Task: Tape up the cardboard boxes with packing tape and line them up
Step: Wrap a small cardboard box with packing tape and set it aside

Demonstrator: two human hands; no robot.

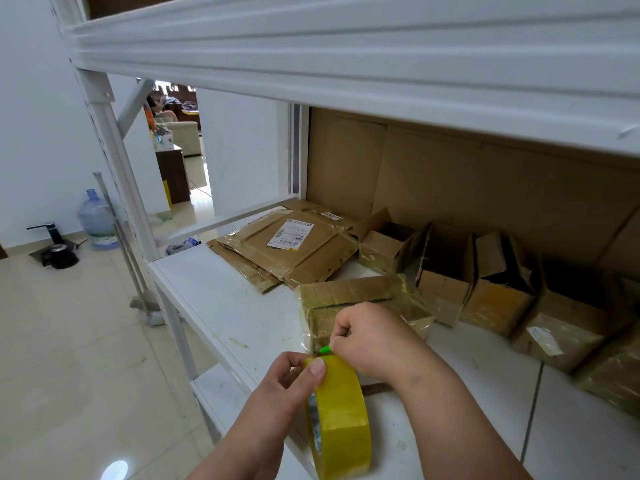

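A big roll of yellow packing tape (341, 420) stands on edge near the front of the white shelf (214, 296). My left hand (294, 379) grips its top, thumb pressed on the tape. My right hand (370, 337) is curled around a small green tool (325, 349) at the roll's top edge. A clear strip of tape runs from there to a small closed cardboard box (360, 299) wrapped in tape, just behind my hands. Several small boxes stand in a row at the right, some with open flaps (446, 271).
Flattened cardboard with a shipping label (287, 247) lies at the back left of the shelf. Cardboard sheets (450, 181) line the back wall. An upper shelf (346, 57) hangs overhead. On the floor at left stand a water jug (97, 220) and a broom.
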